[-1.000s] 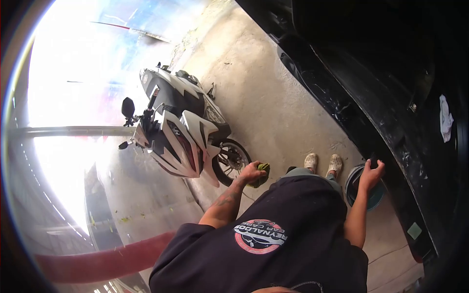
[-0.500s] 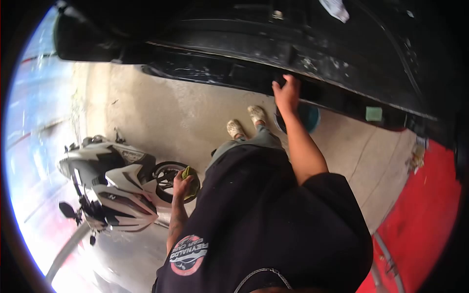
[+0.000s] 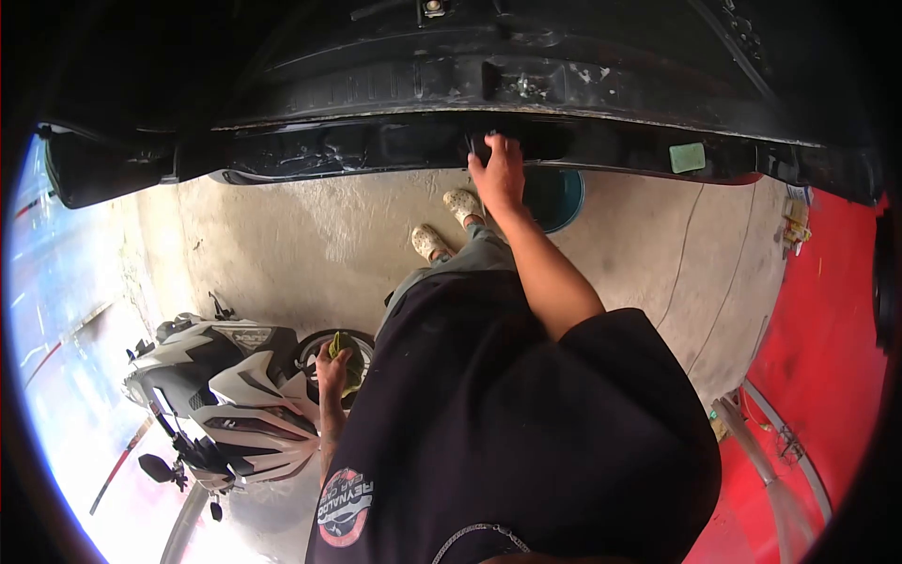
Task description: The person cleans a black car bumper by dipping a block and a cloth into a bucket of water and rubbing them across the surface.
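My right hand is at the outer edge of a black car bumper, its fingers bent over the glossy surface; a thin dark sliver shows by the fingertips, too small to make out. My left hand hangs low at the left, closed on a yellow-green cloth, in front of a motorcycle wheel. A green sponge-like block lies on the bumper to the right of my right hand.
Beneath the bumper stands a teal bucket, partly hidden. A white and black motorcycle is parked at the left. At the right are a red surface and a metal stand. My feet in clogs are on the concrete floor.
The view has turned and shifted, so the bumper now runs nearly level. My right hand appears further left along the bumper, away from the green block. My left hand still holds the cloth.
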The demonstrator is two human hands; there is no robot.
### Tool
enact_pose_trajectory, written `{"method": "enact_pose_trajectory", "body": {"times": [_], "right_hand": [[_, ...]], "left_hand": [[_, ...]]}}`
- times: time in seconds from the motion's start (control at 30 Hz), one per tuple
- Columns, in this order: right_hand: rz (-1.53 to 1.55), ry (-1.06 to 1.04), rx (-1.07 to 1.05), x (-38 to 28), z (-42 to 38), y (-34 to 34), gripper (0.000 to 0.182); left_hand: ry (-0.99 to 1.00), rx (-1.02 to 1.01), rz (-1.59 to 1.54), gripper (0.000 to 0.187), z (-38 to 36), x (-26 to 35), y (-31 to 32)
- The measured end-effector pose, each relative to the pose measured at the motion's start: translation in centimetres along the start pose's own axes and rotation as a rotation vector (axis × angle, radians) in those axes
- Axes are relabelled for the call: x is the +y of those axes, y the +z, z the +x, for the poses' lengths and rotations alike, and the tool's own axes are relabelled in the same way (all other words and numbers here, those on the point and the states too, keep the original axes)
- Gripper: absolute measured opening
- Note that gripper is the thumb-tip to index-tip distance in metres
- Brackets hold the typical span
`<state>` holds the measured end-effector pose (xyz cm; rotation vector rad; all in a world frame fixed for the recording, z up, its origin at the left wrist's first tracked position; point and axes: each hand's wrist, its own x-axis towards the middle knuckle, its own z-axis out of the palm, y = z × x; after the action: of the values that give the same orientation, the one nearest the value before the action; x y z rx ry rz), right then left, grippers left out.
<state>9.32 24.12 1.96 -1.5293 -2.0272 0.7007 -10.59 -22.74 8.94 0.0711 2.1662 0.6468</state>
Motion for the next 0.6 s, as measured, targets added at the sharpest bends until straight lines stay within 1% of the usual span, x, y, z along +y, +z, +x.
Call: {"method": "enact_pose_trajectory", "body": {"times": [0.07,0.1,0.13,0.17,0.3,0.4,0.43,0.53,0.6], "right_hand": [[-0.015,0.007,-0.045,0.3,-1.8,-0.7,0.041],[-0.017,0.004,-0.066,0.5,-2.2,-1.0,0.041],[-0.018,0.004,-0.088,0.8,-2.5,-1.2,0.041],[0.008,-0.038,-0.048,1.1,-2.0,-1.0,0.042],[-0.011,0.015,0.02,0.0,1.3,-1.3,0.041],[-0.033,0.006,0.013,0.7,-0.7,-1.3,0.041],[-0.042,0.034,-0.003,0.8,-1.9,-1.4,0.041],[-0.037,0.026,-0.005,1.2,-2.5,-1.5,0.041],[-0.051,0.023,0.035,1.1,-0.7,-1.3,0.041]], "left_hand": [[0.007,0.028,0.024,0.044,0.0,0.5,-0.3],[0.011,0.018,-0.038,0.045,0.4,0.3,-0.3],[0.012,0.008,-0.033,0.046,0.6,0.0,-0.3],[0.012,-0.002,-0.025,0.046,0.8,-0.2,-0.5],[0.03,0.011,0.126,0.047,1.2,0.2,-0.9],[0.021,-0.002,0.048,0.047,0.9,1.0,-0.8],[0.017,-0.006,0.048,0.047,0.9,1.4,-0.7],[0.007,-0.015,0.053,0.047,0.7,1.2,-0.7],[0.022,-0.028,0.056,0.046,1.2,0.4,-0.7]]}}
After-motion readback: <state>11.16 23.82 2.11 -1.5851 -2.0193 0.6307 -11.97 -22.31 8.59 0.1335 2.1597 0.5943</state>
